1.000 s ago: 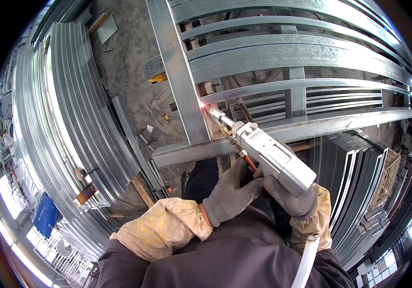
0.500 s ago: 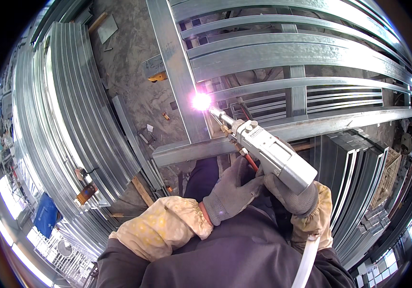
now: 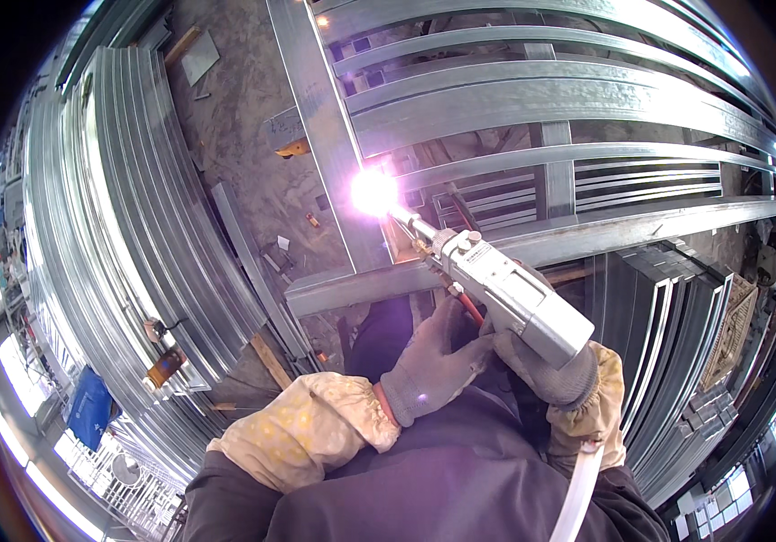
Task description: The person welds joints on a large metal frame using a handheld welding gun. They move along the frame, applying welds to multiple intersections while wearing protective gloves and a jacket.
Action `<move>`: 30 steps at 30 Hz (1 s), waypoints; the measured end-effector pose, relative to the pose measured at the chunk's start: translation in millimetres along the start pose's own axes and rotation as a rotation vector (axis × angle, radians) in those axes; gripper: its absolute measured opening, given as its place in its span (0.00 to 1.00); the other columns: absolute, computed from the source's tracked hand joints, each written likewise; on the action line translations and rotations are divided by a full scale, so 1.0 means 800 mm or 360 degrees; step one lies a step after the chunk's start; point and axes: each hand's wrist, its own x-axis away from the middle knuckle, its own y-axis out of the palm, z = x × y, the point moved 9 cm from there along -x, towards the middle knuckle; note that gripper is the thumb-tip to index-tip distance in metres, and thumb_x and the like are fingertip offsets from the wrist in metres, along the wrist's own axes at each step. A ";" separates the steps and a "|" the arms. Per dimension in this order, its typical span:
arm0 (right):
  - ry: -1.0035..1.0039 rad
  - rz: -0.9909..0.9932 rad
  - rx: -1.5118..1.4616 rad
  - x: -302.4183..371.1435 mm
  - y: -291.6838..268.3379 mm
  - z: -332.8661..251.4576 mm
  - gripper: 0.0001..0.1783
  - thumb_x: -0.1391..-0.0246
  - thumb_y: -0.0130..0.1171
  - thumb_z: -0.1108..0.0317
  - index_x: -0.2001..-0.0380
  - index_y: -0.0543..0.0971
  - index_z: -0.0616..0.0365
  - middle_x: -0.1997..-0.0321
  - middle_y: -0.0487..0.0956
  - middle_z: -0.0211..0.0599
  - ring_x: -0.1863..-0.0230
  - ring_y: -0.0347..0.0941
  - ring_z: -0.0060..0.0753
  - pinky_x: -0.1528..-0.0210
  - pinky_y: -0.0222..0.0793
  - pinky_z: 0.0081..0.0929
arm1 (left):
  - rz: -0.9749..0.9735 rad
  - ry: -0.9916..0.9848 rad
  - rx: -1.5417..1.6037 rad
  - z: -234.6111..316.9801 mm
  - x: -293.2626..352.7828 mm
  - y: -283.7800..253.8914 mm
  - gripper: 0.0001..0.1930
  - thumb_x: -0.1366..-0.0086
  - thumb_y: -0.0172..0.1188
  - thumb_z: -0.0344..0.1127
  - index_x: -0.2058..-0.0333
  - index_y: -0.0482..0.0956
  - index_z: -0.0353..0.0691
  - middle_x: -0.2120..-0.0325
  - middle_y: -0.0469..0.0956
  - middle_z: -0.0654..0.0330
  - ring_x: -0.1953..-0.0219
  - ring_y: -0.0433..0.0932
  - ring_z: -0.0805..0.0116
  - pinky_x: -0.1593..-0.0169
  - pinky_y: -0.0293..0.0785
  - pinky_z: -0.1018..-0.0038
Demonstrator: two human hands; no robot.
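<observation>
A silver welding gun (image 3: 522,298) points up and left, its nozzle end at a white-violet glare (image 3: 374,190). My gloved right hand (image 3: 546,366) is closed around the gun's rear underside. My gloved left hand (image 3: 433,366) is closed at the gun's underside, thumb toward my right hand, by a thin red tube (image 3: 471,310); its fingertips are partly hidden. The glare sits where an upright metal beam (image 3: 329,117) meets the inner corner of a galvanized frame, and it hides the joint. A lower rail (image 3: 605,230) crosses beneath the gun. A white hose (image 3: 578,492) runs down past my right cuff.
Stacked long metal profiles (image 3: 126,208) stand on the left, with a brown-handled tool (image 3: 167,364) on them. More stacked tubes (image 3: 659,307) are at right. A yellow tool (image 3: 293,147) and scraps lie around the floor (image 3: 252,163). A blue sheet (image 3: 90,406) hangs at lower left.
The glare has grown larger and the gun has shifted slightly left. Small orange glints now show near the upright beam's top. Both hands keep nearly the same pose.
</observation>
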 end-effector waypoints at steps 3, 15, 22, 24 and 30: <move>-0.0068 -0.0041 0.0065 0.000 0.002 0.001 0.23 0.50 0.65 0.80 0.48 0.80 0.64 0.45 0.80 0.51 0.44 0.78 0.51 0.38 0.72 0.40 | -0.0008 0.0051 0.0011 0.005 -0.001 0.002 0.30 0.32 0.62 0.29 0.34 0.60 0.33 0.50 0.73 0.62 0.57 0.73 0.80 0.60 0.72 0.81; -0.0273 -0.0137 0.0322 0.001 0.002 -0.002 0.22 0.50 0.65 0.79 0.48 0.79 0.65 0.47 0.81 0.51 0.48 0.81 0.49 0.38 0.72 0.40 | 0.0066 0.0165 -0.0021 0.011 -0.001 0.002 0.19 0.33 0.60 0.28 0.47 0.67 0.32 0.65 0.73 0.60 0.68 0.72 0.76 0.64 0.72 0.75; -0.0281 0.0008 0.0153 0.001 0.000 -0.010 0.22 0.50 0.65 0.79 0.49 0.79 0.65 0.48 0.81 0.51 0.48 0.80 0.49 0.40 0.74 0.37 | 0.0071 0.0100 -0.0019 0.006 -0.001 0.001 0.18 0.33 0.60 0.28 0.47 0.67 0.32 0.66 0.73 0.61 0.69 0.72 0.76 0.65 0.72 0.75; -0.0255 -0.0002 0.0148 0.001 0.000 -0.007 0.22 0.50 0.65 0.79 0.49 0.79 0.65 0.48 0.81 0.51 0.47 0.80 0.49 0.40 0.74 0.38 | 0.0050 0.0098 -0.0024 0.007 -0.001 0.002 0.19 0.33 0.59 0.27 0.46 0.67 0.33 0.66 0.73 0.61 0.69 0.72 0.76 0.65 0.72 0.76; -0.0382 -0.0012 0.0281 0.002 0.001 -0.008 0.22 0.51 0.64 0.81 0.49 0.79 0.65 0.48 0.81 0.49 0.46 0.80 0.50 0.40 0.74 0.38 | 0.0039 0.0083 0.0031 0.011 0.000 0.006 0.21 0.33 0.58 0.26 0.44 0.65 0.33 0.65 0.72 0.61 0.69 0.71 0.76 0.64 0.71 0.76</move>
